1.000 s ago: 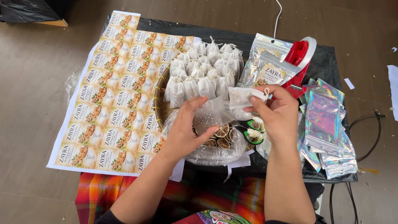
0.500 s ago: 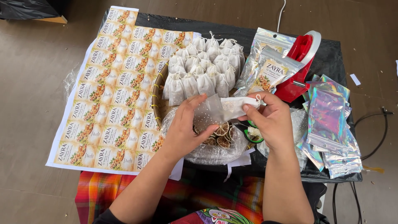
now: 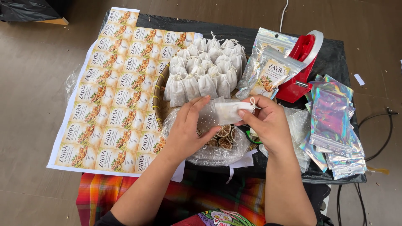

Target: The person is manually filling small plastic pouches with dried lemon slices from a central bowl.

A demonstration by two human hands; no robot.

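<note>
My right hand [image 3: 268, 123] pinches a small white drawstring pouch [image 3: 228, 111] by its tied end. My left hand [image 3: 187, 129] holds a clear perforated sleeve [image 3: 209, 115] around the pouch's other end. Both hands hover over a clear plastic bag of dried citrus slices [image 3: 220, 138]. Behind them a woven basket [image 3: 158, 100] holds several filled white pouches [image 3: 205, 67].
A sheet of printed labels [image 3: 113, 92] lies at the left. Two labelled holographic bags [image 3: 270, 71] lean by a red tape dispenser [image 3: 303, 62]. A pile of empty holographic bags [image 3: 333, 125] sits at the right on the black table [image 3: 335, 54]. A cable [image 3: 377, 121] runs on the floor.
The pouch has moved further into the clear sleeve, and both hands have shifted slightly left and up over the citrus bag.
</note>
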